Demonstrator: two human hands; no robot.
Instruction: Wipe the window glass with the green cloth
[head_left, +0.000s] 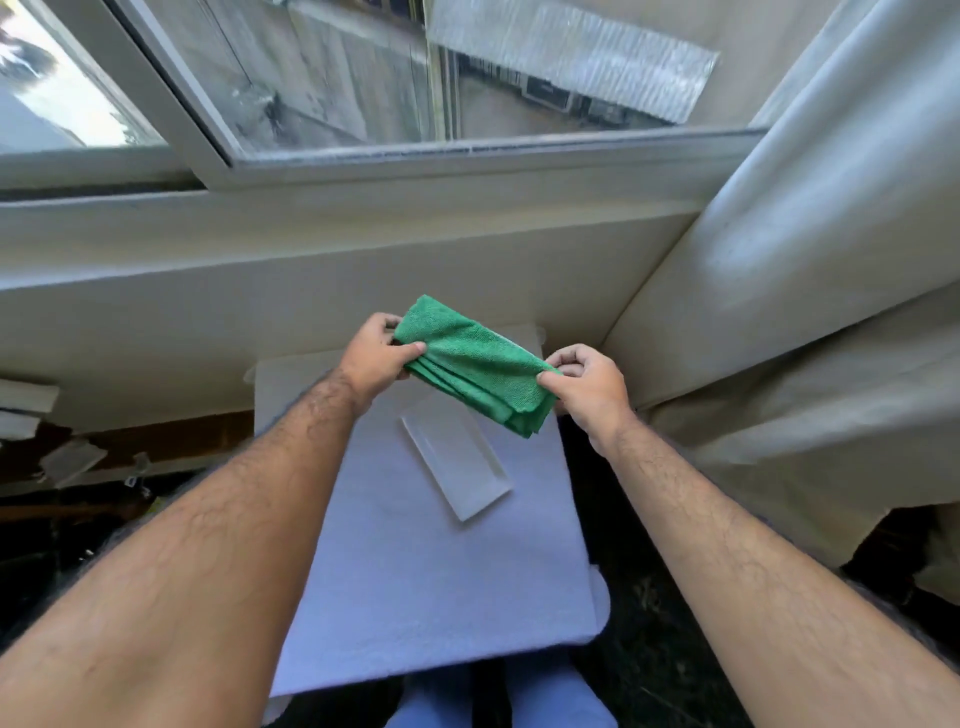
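Observation:
A folded green cloth (475, 366) hangs in the air between both hands, well below the window. My left hand (376, 358) pinches its left end with thumb and fingers. My right hand (584, 389) pinches its right end. The window glass (363, 88) fills the top of the view in a white frame (467, 161), streaked and dirty. Below it runs a wide cream sill (260, 254).
Under the hands stands a small table covered with a white towel (441, 571), and a flat white rectangular tray (457, 465) lies on it. A cream curtain (805, 286) hangs at the right. Dark clutter and planks (78, 467) lie at the left.

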